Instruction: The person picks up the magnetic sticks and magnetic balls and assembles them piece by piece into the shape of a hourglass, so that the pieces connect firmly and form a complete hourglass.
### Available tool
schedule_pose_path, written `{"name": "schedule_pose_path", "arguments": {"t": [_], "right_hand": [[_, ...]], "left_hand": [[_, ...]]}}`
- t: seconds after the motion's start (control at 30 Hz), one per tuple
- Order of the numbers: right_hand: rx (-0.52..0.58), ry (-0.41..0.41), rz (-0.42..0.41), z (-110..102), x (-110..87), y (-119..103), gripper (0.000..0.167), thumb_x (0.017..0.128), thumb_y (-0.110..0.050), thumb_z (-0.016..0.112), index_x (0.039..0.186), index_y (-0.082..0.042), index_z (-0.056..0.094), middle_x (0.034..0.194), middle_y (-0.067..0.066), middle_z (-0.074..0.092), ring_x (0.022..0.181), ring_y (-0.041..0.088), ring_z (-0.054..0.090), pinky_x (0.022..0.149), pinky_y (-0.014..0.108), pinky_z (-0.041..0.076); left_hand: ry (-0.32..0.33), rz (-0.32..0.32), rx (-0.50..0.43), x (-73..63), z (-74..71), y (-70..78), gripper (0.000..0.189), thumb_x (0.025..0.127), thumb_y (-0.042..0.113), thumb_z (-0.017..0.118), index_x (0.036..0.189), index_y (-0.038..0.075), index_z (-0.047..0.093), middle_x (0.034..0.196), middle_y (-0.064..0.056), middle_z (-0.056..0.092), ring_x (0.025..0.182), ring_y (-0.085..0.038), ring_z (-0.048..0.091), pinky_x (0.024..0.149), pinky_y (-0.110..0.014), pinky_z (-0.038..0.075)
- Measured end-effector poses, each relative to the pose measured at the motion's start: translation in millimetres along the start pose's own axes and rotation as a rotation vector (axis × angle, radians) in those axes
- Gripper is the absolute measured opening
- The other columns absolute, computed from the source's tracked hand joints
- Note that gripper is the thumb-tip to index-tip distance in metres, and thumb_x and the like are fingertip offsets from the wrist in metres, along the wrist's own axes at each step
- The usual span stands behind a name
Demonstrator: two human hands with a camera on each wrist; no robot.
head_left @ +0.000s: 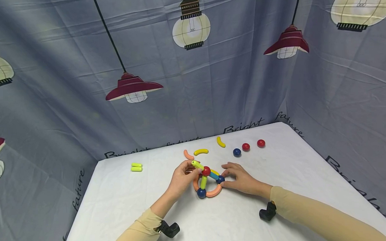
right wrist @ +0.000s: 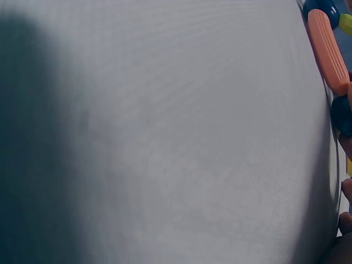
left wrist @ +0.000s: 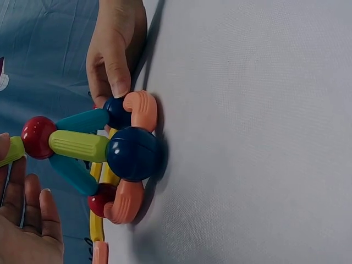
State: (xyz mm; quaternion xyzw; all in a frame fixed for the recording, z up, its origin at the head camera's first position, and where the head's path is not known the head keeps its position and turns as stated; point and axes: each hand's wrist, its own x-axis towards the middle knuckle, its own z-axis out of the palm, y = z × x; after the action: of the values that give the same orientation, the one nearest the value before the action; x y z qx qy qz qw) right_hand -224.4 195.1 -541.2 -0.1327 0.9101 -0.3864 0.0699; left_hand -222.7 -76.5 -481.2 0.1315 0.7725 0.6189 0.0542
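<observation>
Lime-green rod (head_left: 197, 165) pinched in left fingers (head_left: 194, 174) atop the red ball (head_left: 206, 171), so just push gently in line, bracing the navy corner ball (head_left: 220, 179) gripped in right fingers (head_left: 230, 171) to stop the frame (head_left: 203, 183) skidding on the worktop (head_left: 119, 201).

A grey-blue fabric backdrop (head_left: 68, 121) fills the upper part and both sides of the frame. Two whole printed red-shaded lamps (head_left: 287, 41) hang upper left of centre and upper right. Pale round lanterns (head_left: 191, 30) appear at top centre, the top right corner and the left edge. Black cursive lettering (head_left: 230, 129) runs along the fabric beside a white table (head_left: 119, 208) at lower centre. Two lime sticks (head_left: 137, 169) lie left of centre; right of centre sit one blue ball (head_left: 237, 152) and two red balls (head_left: 261, 143).
</observation>
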Motion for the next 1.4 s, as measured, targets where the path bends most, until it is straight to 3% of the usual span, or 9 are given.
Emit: {"name": "schedule_pose_path", "arguments": {"t": [0.27,0.57,0.67,0.8,0.97,1.17,1.4], "right_hand": [[0.003,0.001,0.002,0,0.3,0,0.023,0.086,-0.046,0.081,0.101,-0.031,0.071,0.154,0.003,0.046,0.152,0.034,0.021,0.117,0.066,0.020],[0.016,0.013,-0.008,1,0.4,-1,0.024,0.085,-0.046,0.082,0.101,-0.031,0.072,0.154,0.003,0.047,0.152,0.034,0.021,0.116,0.067,0.020],[0.021,0.012,-0.008,2,0.6,-1,0.024,0.085,-0.046,0.082,0.101,-0.031,0.072,0.153,0.003,0.047,0.152,0.034,0.021,0.116,0.066,0.020],[0.025,0.006,0.005,1,1.0,-2,0.025,0.086,-0.046,0.082,0.101,-0.030,0.071,0.154,0.003,0.047,0.152,0.034,0.020,0.117,0.066,0.019],[0.057,0.012,0.021,0,0.9,-4,0.029,0.086,-0.043,0.082,0.108,-0.030,0.068,0.152,0.004,0.049,0.152,0.034,0.023,0.117,0.066,0.018],[0.070,0.034,0.001,1,-1.0,-5,0.029,0.086,-0.037,0.083,0.111,-0.033,0.069,0.130,-0.008,0.061,0.137,0.025,0.041,0.114,0.059,0.032],[0.001,0.032,-0.065,4,-4.0,-12,0.029,0.084,-0.034,0.086,0.108,-0.033,0.070,0.092,-0.016,0.060,0.105,0.013,0.050,0.098,0.044,0.045]], "left_hand": [[-0.029,0.016,0.029,-3.3,1.7,-5.7,0.032,0.097,0.027,0.072,0.124,0.010,0.066,0.114,-0.003,0.067,0.113,-0.020,0.059,0.098,-0.038,0.046],[-0.087,0.024,0.132,-10.6,4.0,-18.6,0.040,0.096,0.031,0.074,0.128,0.011,0.062,0.122,-0.004,0.062,0.114,-0.025,0.058,0.092,-0.032,0.051],[-0.090,0.046,0.211,-15.5,4.4,-22.0,0.045,0.093,0.030,0.076,0.131,0.012,0.060,0.126,-0.005,0.057,0.116,-0.026,0.056,0.092,-0.033,0.051],[-0.087,0.086,0.401,-23.8,6.2,-26.9,0.060,0.088,0.034,0.081,0.137,0.012,0.054,0.135,-0.006,0.050,0.121,-0.025,0.051,0.096,-0.041,0.049],[-0.082,0.064,0.550,-31.2,9.2,-34.1,0.080,0.083,0.041,0.085,0.145,0.008,0.047,0.143,-0.011,0.046,0.126,-0.026,0.047,0.103,-0.048,0.044],[-0.058,0.030,0.545,-34.1,8.5,-36.7,0.082,0.084,0.042,0.084,0.146,0.004,0.046,0.140,-0.015,0.048,0.129,-0.030,0.047,0.106,-0.051,0.042],[-0.045,-0.021,0.507,-32.4,-6.8,-40.4,0.063,0.088,0.039,0.081,0.136,0.006,0.056,0.126,-0.007,0.056,0.109,-0.021,0.055,0.092,-0.043,0.049]]}}
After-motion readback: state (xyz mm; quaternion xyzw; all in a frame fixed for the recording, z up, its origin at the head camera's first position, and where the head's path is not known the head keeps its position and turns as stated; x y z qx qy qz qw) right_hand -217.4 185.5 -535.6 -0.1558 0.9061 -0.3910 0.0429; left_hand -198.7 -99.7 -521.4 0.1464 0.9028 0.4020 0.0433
